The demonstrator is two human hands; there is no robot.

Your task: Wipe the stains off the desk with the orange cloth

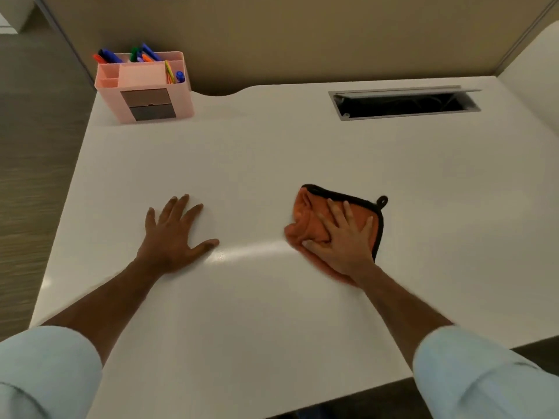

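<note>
An orange cloth (308, 216) with a black edge and a small hanging loop lies bunched on the white desk (272, 152), right of centre. My right hand (341, 237) presses flat on top of it, fingers spread, thumb hooked over the cloth's near fold. My left hand (172, 234) rests palm down on the bare desk to the left, fingers apart, holding nothing. A faint shiny streak runs on the desk between the two hands. I see no distinct stain on the surface.
A pink desk organiser (145, 86) with markers and pens stands at the back left corner. A rectangular cable opening (405, 104) with a raised grey lid sits at the back right. A beige partition wall runs behind the desk; the floor lies to the left.
</note>
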